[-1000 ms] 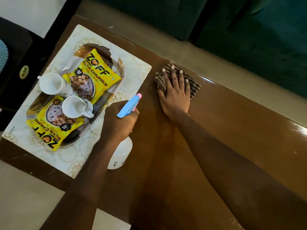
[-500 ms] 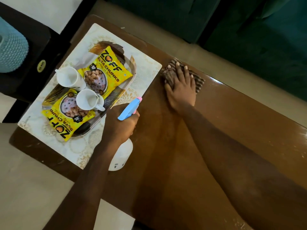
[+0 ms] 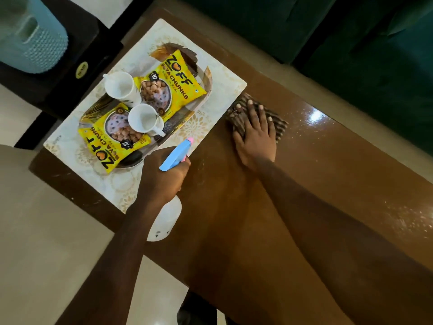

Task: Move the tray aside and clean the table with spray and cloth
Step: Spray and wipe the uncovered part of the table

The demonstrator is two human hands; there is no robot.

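The brown bench [image 3: 328, 174] runs on a slant from 10 o'clock to 4 o'clock, its far edge bordered by a strip of pale floor [image 3: 269, 64] and, beyond that at 1 o'clock, a dark green sofa [image 3: 375, 55]. The tray [image 3: 208, 75] sits at the 10 o'clock end on a cream placemat [image 3: 226, 90] that nearly fills the bench's width there, one corner close to the far edge. The tray carries two yellow snack packets [image 3: 174, 78] and two white cups [image 3: 143, 118]. The left hand [image 3: 161, 178] has its fingers curled round the neck of the spray bottle [image 3: 166, 218], lifted over the mat's 4 o'clock edge, the blue head pointing toward 1 o'clock and the white body hanging down toward 6 o'clock. The right hand [image 3: 256, 137] lies flat with straight, slightly spread fingers pressing on the striped cloth [image 3: 282, 126], just beside the mat at its 3 o'clock side and near the bench's far edge; the cloth bunches at the 9 o'clock side of the fingers. From the cloth toward 4 o'clock the bench top is bare wood, with fine glinting speckles along the far side. The near edge falls to pale floor at 8 o'clock. Off the 10 o'clock end stands a dark cabinet [image 3: 70, 85] with a pale blue basket [image 3: 32, 41] on it.
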